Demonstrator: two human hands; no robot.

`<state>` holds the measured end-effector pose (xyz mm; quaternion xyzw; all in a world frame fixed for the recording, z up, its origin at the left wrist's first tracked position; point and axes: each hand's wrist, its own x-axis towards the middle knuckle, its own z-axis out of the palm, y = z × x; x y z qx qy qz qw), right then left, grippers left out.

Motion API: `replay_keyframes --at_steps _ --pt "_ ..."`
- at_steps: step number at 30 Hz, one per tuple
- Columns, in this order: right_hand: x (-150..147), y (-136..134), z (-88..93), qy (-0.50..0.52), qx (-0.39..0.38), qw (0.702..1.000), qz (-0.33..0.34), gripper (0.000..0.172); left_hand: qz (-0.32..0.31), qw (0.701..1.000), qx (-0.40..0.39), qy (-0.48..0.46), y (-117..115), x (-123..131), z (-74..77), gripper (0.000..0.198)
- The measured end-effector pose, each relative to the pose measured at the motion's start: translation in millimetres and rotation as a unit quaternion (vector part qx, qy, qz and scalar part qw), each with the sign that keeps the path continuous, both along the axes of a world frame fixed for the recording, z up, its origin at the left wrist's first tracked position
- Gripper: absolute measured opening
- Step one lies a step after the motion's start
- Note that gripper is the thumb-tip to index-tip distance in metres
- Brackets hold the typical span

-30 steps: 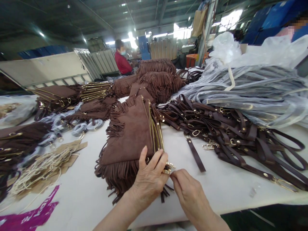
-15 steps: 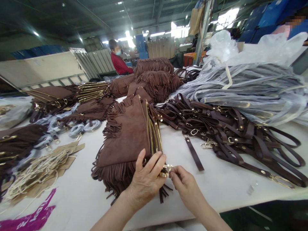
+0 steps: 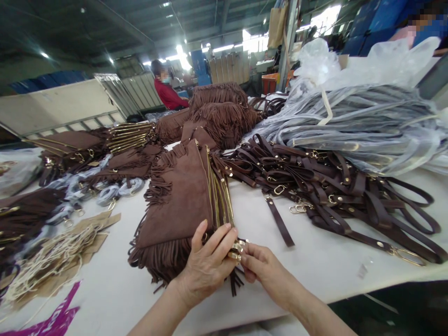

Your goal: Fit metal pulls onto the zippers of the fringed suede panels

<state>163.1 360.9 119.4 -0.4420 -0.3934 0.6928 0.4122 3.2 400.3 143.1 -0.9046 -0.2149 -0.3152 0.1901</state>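
At the near end of the stack of fringed bags (image 3: 182, 205), its corner is pinned by the left hand (image 3: 206, 268) for steadiness, while a gold clasp (image 3: 237, 246) is pinched by the right hand (image 3: 261, 268), left of the straps (image 3: 325, 196).

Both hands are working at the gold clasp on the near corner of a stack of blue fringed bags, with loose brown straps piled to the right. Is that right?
Not quite: the bags are brown, not blue, as the head view shows. The left hand and right hand do meet at the gold clasp, with brown straps piled to the right.

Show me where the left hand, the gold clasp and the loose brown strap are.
left hand (image 3: 206, 266), head view, back of hand
gold clasp (image 3: 237, 248), head view, metal ring
loose brown strap (image 3: 279, 223), head view, middle
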Motion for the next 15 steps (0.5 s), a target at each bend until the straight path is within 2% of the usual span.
replay_keyframes --at_steps 5,10,13,15 --pt "-5.0 -2.8 -7.9 -0.154 0.091 0.981 -0.081 0.030 0.004 1.000 -0.001 0.005 0.1 1.4 0.9 0.014" --pt "-7.9 -1.5 -9.9 -0.166 0.089 0.979 -0.078 0.029 0.004 1.000 0.001 -0.001 0.8 1.8 2.8 0.015" --pt "-9.7 -0.6 -10.6 -0.199 0.117 0.967 -0.105 0.029 0.002 1.000 0.002 0.000 0.5 1.3 2.3 0.017" --pt "-9.8 -1.1 -11.0 -0.174 0.102 0.973 -0.111 0.029 0.001 1.000 -0.001 0.001 0.2 1.0 1.9 0.015"
